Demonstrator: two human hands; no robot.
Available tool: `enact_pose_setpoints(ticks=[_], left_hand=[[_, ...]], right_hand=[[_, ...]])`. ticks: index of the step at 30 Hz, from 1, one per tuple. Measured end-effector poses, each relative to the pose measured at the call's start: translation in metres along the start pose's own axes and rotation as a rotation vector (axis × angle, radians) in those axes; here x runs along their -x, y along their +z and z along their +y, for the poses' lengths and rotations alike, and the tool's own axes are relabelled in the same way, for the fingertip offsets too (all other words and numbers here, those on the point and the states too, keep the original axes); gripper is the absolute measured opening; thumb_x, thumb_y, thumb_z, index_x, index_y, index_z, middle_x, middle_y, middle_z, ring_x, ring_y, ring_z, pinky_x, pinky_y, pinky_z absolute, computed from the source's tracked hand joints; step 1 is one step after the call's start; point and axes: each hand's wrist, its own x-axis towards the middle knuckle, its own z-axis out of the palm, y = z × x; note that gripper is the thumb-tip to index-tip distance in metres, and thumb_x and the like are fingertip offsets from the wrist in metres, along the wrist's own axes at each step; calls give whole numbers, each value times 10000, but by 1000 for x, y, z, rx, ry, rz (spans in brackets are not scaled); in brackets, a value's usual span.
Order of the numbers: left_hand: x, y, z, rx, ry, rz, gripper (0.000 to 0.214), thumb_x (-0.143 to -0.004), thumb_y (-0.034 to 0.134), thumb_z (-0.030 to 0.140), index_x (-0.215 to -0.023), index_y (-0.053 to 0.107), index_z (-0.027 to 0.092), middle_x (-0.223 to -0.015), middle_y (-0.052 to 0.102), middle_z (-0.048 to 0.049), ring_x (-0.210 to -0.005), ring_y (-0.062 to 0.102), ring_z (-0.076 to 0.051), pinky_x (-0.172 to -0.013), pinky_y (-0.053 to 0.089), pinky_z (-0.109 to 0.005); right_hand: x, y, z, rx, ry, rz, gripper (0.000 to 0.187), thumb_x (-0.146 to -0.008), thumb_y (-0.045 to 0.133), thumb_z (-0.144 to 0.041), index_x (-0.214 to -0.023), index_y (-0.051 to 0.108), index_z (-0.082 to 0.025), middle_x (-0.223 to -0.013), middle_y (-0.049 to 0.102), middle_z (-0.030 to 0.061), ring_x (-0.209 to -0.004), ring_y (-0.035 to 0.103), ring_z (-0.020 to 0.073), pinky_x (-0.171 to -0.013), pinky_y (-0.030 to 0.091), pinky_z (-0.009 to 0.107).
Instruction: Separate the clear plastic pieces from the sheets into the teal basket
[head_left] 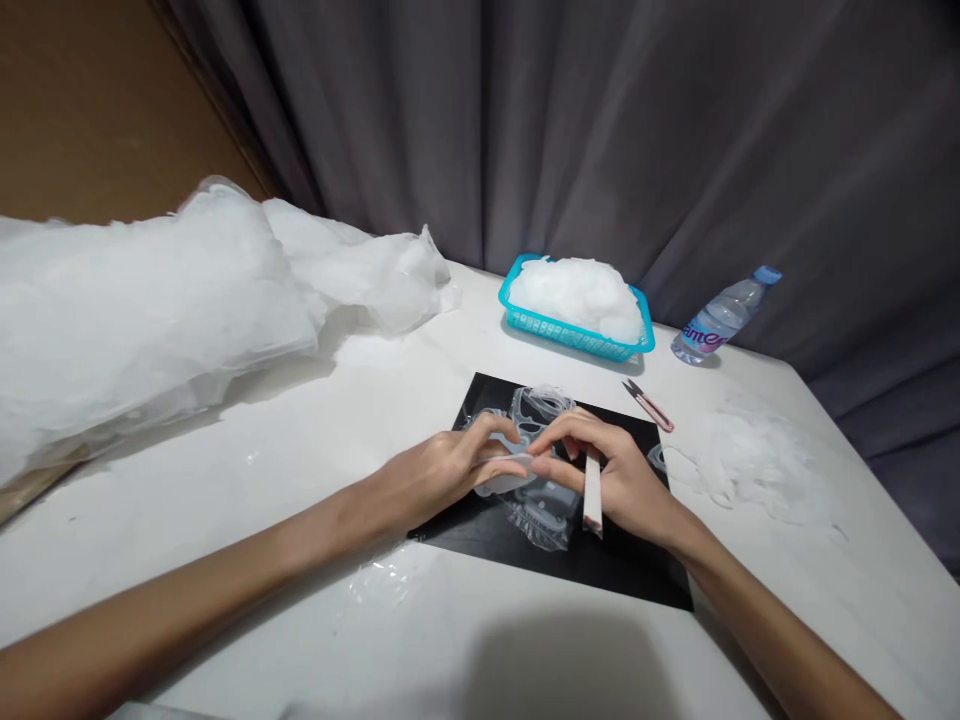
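Observation:
Both my hands work over a black mat (615, 565) on a white table. My left hand (457, 465) pinches a clear plastic piece (536, 405) with thumb and fingertips. My right hand (611, 470) meets it from the right, fingers closed on the same clear piece, and a thin white-and-pink stick-like tool (592, 495) lies gripped under its fingers. More of the transparent plastic lies on the mat below the hands.
A turquoise basket (574, 335) heaped with white plastic stands behind the mat. Small red-handled snips (649, 405) lie to its right, near a water bottle (724, 320). A large pile of white plastic (150, 310) fills the left; clear scraps (750, 460) lie at right. A grey curtain hangs behind.

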Motion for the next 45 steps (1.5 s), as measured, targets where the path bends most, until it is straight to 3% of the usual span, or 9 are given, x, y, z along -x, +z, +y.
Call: enact_pose_setpoints(ticks=[3,7,13,15,19,28,32,36,45], left_hand=[[1,2,0,22,41,-17,283,-1073,489,506,-1170,517,242,-925,787,-34,-808,751,-212,-740,534,-325],[-1,3,-3,181,-63,-51,309,-1038,592,470,-1223,501,240,-937,796,-15,-828,737,-193,-758,518,-305],[-16,-2,-13,541,-203,-4,300,-905,787,410,-987,605,185,-812,722,3,-772,658,-152,-730,479,-272],[-19,-3,-14,516,-197,54,297,-875,816,410,-954,655,173,-794,702,1,-762,637,-150,-733,467,-283],[-18,-3,-10,387,-167,72,264,-888,792,437,-914,756,177,-843,713,-26,-778,608,-161,-728,458,-299],[-14,-3,-1,285,-92,70,211,-895,781,405,-941,760,201,-896,748,-27,-834,645,-188,-790,497,-318],[-15,-1,-3,291,-137,87,247,-947,718,425,-911,722,182,-872,704,-21,-817,627,-176,-782,488,-309],[-14,1,-2,220,-54,112,252,-974,697,396,-846,702,180,-819,642,-5,-786,580,-159,-751,449,-296],[-6,4,-8,159,96,162,174,-1016,667,330,-1007,812,234,-922,673,-26,-839,635,-152,-803,499,-292]], right_hand=[[0,3,0,1,-7,-10,105,-971,724,-338,-996,753,-241,-871,666,9,-761,512,161,-745,421,311],[2,5,6,29,4,0,139,-1015,637,-336,-969,694,-217,-844,614,-1,-734,513,146,-720,418,293],[8,2,23,143,168,113,250,-1042,535,-369,-850,576,-214,-721,529,-33,-612,454,129,-610,358,281],[6,3,25,207,153,170,236,-1033,555,-385,-882,606,-210,-788,577,-10,-645,470,139,-642,378,293],[2,8,17,147,12,181,239,-999,652,-361,-1205,661,-239,-1040,656,36,-726,502,153,-703,433,308],[6,9,14,48,-49,250,78,-997,667,-287,-978,712,-228,-851,654,7,-692,511,154,-690,436,310],[7,6,20,142,-19,294,163,-996,629,-269,-1151,674,-245,-1019,643,47,-814,532,190,-748,455,336],[5,7,16,176,-65,207,305,-1015,602,-262,-1320,621,-281,-1219,662,74,-978,553,236,-806,463,374],[5,14,13,96,-90,226,52,-993,686,-268,-1017,732,-265,-951,734,28,-849,561,212,-757,452,359]])
